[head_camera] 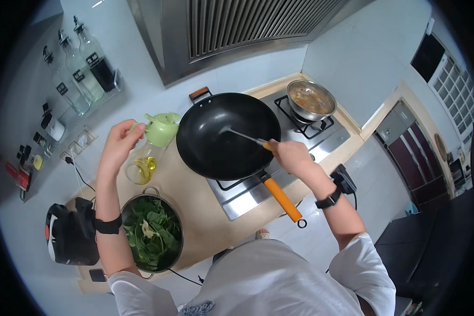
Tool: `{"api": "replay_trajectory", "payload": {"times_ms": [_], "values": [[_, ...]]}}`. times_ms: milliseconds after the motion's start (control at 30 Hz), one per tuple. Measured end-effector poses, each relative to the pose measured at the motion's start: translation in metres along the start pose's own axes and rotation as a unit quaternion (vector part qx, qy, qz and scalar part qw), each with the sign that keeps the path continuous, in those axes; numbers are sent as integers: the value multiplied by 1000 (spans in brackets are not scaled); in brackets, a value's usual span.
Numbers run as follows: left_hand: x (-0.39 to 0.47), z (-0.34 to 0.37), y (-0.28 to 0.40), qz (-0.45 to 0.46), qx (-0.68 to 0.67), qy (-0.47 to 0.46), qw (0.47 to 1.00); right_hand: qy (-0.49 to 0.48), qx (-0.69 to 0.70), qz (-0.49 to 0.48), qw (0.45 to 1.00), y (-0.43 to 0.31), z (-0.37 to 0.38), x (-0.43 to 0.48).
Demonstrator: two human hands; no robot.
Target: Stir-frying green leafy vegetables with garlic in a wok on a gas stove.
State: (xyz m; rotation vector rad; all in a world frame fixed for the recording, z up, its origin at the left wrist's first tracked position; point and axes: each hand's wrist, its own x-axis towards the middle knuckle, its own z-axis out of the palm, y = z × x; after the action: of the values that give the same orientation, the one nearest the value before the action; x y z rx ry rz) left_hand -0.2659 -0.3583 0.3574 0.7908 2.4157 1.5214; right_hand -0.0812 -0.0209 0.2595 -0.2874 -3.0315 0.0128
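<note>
My left hand [126, 138] grips the handle of a glass oil jug [144, 162] with a light green plastic top. Yellow oil lies low in the jug, which is tilted slightly beside the wok's left rim. A black wok [225, 158] sits on the left burner, its orange handle [282, 197] pointing toward me. In my right hand [292, 156] is a metal cooking utensil [243, 135] with a yellow-orange grip. Its far end reaches down into the wok; whether it is a ladle or a spatula is hard to tell.
A metal bowl of brothy food [311, 98] stands on the right burner. Left of the stove, a pot of leafy greens [154, 233] rests on the counter near a black appliance [69, 237]. Glass bottles [91, 59] line a wall shelf, below the level of the range hood [256, 27].
</note>
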Motion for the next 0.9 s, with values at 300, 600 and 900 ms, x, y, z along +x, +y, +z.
{"api": "replay_trajectory", "payload": {"times_ms": [300,600,900], "values": [[50,37,5,-6,87,-95,992,-8,100,-27,995,27,-27,-25],[86,70,2,51,202,-143,968,1,418,157,895,60,-18,-72],[105,105,9,14,246,-245,938,147,79,40,985,40,2,-57]]}}
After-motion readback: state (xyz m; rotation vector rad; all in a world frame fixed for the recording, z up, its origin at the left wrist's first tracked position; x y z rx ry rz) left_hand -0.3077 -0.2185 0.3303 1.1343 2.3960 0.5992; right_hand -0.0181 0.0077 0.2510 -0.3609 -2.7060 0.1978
